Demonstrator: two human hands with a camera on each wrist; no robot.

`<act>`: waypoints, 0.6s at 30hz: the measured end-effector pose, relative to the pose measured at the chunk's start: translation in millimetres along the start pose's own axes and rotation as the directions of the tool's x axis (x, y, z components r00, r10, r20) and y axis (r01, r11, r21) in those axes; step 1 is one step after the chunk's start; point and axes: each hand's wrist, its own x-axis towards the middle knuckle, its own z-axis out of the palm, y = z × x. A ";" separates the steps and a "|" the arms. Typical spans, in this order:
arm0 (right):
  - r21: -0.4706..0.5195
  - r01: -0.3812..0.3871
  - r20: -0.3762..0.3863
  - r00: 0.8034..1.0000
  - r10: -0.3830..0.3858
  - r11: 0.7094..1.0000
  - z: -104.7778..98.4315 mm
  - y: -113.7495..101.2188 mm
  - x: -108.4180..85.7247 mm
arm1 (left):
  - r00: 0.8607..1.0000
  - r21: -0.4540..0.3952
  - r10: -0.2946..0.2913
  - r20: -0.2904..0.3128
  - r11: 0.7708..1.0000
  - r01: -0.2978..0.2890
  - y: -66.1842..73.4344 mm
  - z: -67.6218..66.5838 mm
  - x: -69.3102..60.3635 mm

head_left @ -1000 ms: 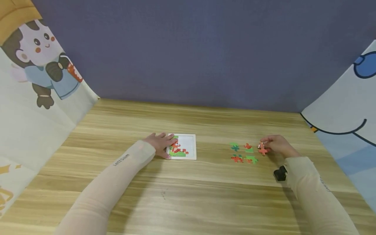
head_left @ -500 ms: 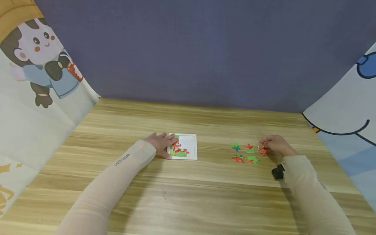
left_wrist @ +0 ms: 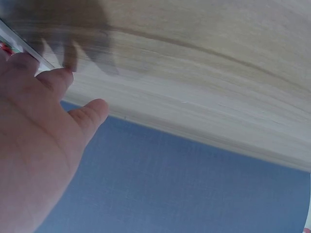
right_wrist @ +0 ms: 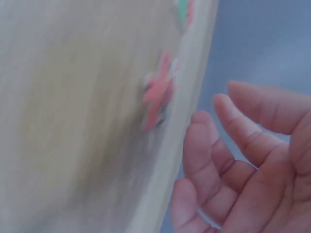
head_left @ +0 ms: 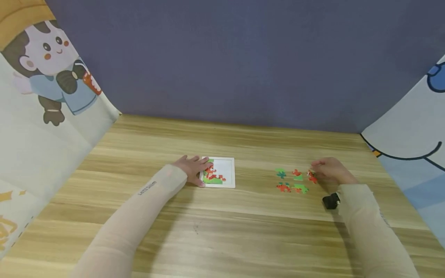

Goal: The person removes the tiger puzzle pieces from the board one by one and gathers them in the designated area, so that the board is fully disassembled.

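My left hand (head_left: 192, 170) rests spread on the left edge of a white puzzle tray (head_left: 227, 185), covering part of it. Inside the tray, joined red and green pieces (head_left: 213, 178) fill the left and lower part. In the left wrist view the hand (left_wrist: 43, 126) shows its fingers apart, with only the tray's edge visible. On the right, my right hand (head_left: 332, 170) hovers just beside a red puzzle piece (head_left: 312, 177) lying on the table. The right wrist view shows this hand (right_wrist: 252, 160) with loosely curved fingers and nothing between them, apart from the blurred red piece (right_wrist: 158, 94).
Several loose puzzle pieces lie left of the right hand: a dark green one (head_left: 281, 173), a red and green one (head_left: 297, 175), a red one (head_left: 284, 188) and a green one (head_left: 301, 188). A black device (head_left: 331, 201) sits at the right wrist. A dark blue partition (head_left: 222, 65) stands behind the table.
My right hand has put down and let go of the red puzzle piece, drawing slightly away to its right. The left hand stays on the tray. The view has shifted slightly.
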 end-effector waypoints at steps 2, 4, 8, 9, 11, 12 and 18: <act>0.011 0.025 0.017 1.000 -0.025 1.000 1.6 -8.1 -2.3 | 1.000 0.009 0.003 0.001 1.000 -0.003 -0.5 0.8 1.2; 0.027 0.055 0.029 0.998 -0.055 0.998 4.4 -16.1 -2.8 | 1.000 0.007 0.004 -0.001 1.000 -0.004 -0.9 1.4 1.2; 0.049 0.080 0.045 0.996 -0.082 0.996 13.1 -29.1 -0.5 | 1.000 -0.007 0.007 -0.011 1.000 -0.007 -0.2 0.7 -1.3; 0.054 0.079 0.050 0.995 -0.081 0.995 15.6 -32.4 0.2 | 1.000 -0.009 0.007 -0.012 1.000 -0.007 -0.1 0.3 -1.2; 0.063 0.070 0.058 0.996 -0.074 0.996 21.3 -39.8 1.6 | 1.000 -0.010 0.005 -0.014 1.000 -0.005 0.0 -0.3 -0.6; 0.067 0.079 0.062 0.995 -0.083 0.995 24.2 -42.9 2.5 | 1.000 -0.009 0.003 -0.013 1.000 -0.004 -0.1 -0.4 0.2; 0.119 0.125 0.087 0.987 -0.135 0.985 40.9 -61.1 10.4 | 1.000 0.002 -0.007 -0.002 1.000 0.007 0.1 -0.5 1.8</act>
